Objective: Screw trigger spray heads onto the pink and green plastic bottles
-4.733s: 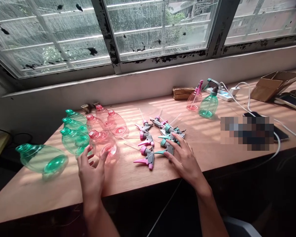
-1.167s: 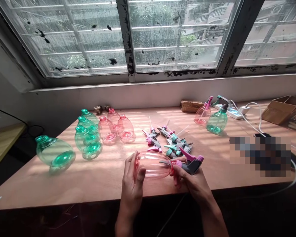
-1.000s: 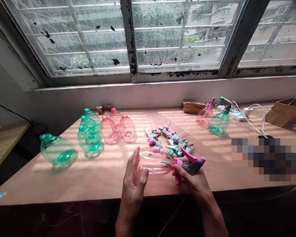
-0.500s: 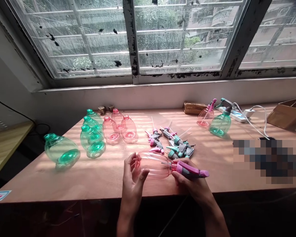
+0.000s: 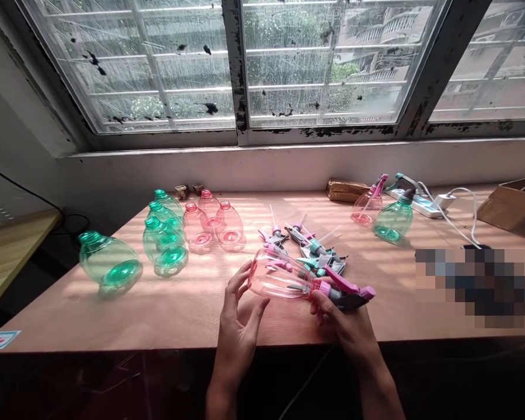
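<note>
A clear pink spray bottle (image 5: 280,280) lies almost sideways in the air above the table, its base raised to the left. My right hand (image 5: 345,321) is closed round its neck, just by the pink and grey trigger sprayer head (image 5: 345,289). My left hand (image 5: 238,315) is cupped beside the base, fingers and thumb apart; whether the fingertips touch the plastic is hard to tell. Behind the bottle lies a pile of loose pink and teal sprayer heads (image 5: 321,256) with thin tubes.
Green bottles (image 5: 164,248) and pink bottles (image 5: 230,224) without heads stand at the left. At the back right are a finished-looking green spray bottle (image 5: 392,220), a pink one (image 5: 367,207), a power strip (image 5: 426,205) with cables, and a cardboard box (image 5: 510,204).
The bottle's base has tipped up and swung slightly to the right, away from my left palm. My right hand keeps its hold at the neck.
</note>
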A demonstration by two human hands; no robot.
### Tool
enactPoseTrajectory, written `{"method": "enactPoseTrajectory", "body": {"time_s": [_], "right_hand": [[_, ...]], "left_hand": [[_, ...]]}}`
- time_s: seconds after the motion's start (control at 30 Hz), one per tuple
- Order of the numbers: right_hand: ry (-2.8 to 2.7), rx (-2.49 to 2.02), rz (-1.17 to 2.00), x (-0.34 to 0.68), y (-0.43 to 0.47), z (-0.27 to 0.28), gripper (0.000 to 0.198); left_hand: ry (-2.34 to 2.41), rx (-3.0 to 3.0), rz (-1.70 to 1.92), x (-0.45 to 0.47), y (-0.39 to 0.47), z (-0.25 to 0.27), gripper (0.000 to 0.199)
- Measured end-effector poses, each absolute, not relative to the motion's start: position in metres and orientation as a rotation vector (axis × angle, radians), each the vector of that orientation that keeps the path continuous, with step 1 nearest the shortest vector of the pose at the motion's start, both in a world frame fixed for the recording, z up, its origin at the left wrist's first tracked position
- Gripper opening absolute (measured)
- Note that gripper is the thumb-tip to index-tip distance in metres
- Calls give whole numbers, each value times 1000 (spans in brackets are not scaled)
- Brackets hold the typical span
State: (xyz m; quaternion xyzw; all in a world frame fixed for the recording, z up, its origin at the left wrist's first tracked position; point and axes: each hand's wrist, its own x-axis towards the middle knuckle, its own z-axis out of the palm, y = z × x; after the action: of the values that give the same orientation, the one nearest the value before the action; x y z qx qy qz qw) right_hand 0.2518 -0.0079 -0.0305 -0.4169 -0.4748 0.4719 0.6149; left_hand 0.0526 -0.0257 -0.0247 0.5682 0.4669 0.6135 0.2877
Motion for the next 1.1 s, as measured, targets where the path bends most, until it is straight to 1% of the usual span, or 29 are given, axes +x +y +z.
{"method": "enactPoseTrajectory", "body": {"time_s": [0.13, 0.23, 0.47, 0.6, 0.77, 0.97, 1.0, 1.1], "right_hand": [[-1149, -927, 1077, 256, -9, -36, 34], [-1204, -932, 1134, 258, -12, -36, 31], [-1183, -947, 1159, 257, -12, -36, 32], [-1170, -964, 1106, 255, -11, -34, 31], [-1145, -1022, 983, 254, -9, -30, 24], [-1141, -866, 978, 260, -7, -39, 17], [-1169, -850, 981, 261, -8, -40, 15], [-1256, -854, 980, 263, -12, -39, 11]], "left_hand": [[1264, 1437, 1572, 52, -28, -25, 62], [1322, 1367, 1594, 50, -26, -25, 68], [1412, 1464, 1538, 49, -24, -21, 54], [1300, 1551, 1486, 47, -28, -21, 55], [1237, 1589, 1411, 47, -30, -22, 59], [1081, 1549, 1472, 45, -33, -20, 53], [1060, 1522, 1490, 45, -32, -21, 56], [1124, 1447, 1505, 46, -29, -23, 79]]}}
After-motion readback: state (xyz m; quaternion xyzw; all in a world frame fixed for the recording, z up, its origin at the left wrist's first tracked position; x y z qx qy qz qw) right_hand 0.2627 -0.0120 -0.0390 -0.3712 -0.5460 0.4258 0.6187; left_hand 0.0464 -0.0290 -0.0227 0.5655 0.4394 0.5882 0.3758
